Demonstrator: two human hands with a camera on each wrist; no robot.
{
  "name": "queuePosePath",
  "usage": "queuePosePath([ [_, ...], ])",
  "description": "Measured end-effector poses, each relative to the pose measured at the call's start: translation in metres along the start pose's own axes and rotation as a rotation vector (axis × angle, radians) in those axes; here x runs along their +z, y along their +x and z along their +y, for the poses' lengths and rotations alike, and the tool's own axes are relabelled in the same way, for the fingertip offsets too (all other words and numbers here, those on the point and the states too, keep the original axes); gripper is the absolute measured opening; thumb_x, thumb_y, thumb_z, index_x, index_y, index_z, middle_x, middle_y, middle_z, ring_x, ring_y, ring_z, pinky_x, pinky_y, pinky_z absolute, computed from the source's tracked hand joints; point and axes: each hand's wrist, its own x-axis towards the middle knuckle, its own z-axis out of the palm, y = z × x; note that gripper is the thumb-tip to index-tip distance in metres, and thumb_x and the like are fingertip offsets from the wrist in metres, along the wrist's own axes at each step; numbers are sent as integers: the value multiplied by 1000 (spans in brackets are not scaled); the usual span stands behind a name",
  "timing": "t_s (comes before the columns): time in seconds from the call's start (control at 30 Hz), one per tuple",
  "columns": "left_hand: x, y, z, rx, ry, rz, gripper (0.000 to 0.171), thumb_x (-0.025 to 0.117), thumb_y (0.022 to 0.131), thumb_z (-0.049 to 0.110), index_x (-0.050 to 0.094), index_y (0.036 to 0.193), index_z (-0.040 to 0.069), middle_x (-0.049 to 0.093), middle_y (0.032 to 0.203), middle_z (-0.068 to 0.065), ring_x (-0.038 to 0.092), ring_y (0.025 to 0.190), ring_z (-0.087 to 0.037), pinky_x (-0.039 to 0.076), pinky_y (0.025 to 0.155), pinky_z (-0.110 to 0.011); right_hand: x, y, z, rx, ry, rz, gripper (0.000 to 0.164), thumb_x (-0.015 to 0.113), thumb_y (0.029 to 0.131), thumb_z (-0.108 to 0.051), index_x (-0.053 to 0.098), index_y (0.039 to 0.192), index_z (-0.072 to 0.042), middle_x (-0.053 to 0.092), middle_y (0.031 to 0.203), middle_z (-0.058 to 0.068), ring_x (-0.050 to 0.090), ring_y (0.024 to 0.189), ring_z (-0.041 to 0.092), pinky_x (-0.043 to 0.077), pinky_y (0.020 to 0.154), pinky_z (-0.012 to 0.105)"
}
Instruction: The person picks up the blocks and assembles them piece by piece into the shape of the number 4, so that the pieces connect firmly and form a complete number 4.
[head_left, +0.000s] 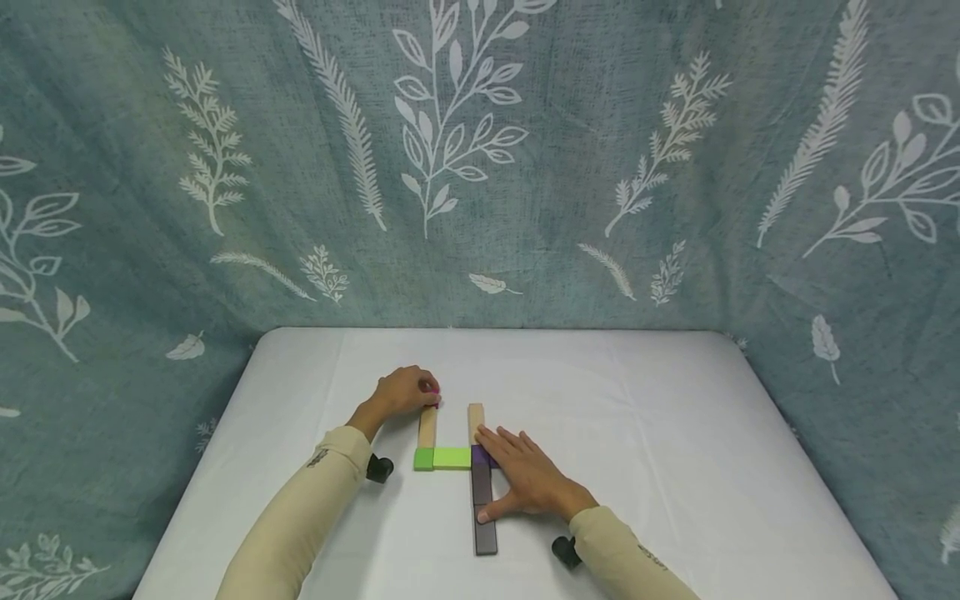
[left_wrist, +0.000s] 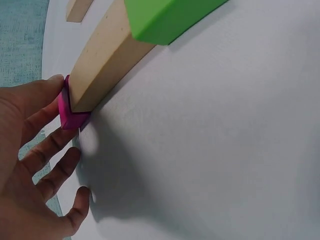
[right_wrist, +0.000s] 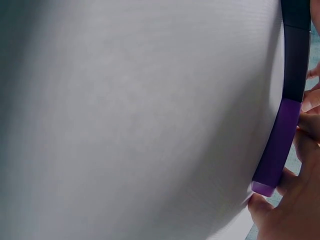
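My left hand (head_left: 399,392) pinches a small magenta block (left_wrist: 75,120) between thumb and fingers. This block sits against the far end of a bare wooden block (head_left: 427,429). At that wooden block's near end lies a green block (head_left: 423,459), joined by a lime block (head_left: 452,458). My right hand (head_left: 531,482) lies spread over a purple block (right_wrist: 278,145), its fingers touching the row. Its thumb rests on the dark grey blocks (head_left: 486,540), which run toward me from the purple one. A second wooden block (head_left: 476,417) extends away from the purple block, partly under my fingertips.
All the blocks lie on a white-covered table (head_left: 637,400). A patterned teal cloth (head_left: 555,208) hangs behind and beside it. A black wrist camera (head_left: 380,468) hangs by the left sleeve, and another black wrist camera (head_left: 566,552) by the right.
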Motion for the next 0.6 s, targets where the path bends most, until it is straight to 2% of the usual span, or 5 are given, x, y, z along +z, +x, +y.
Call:
queuePosePath([
  [0.6,-3,-5,2,-2,-23,-6,15,74,93,30,75,99,17,65,92,2,59,90,-19,45,90,-57,0,-1,0,4,-8,1,125,77,68,-75,21,163,-14,17,169,1,18,153,31,11,121,55],
])
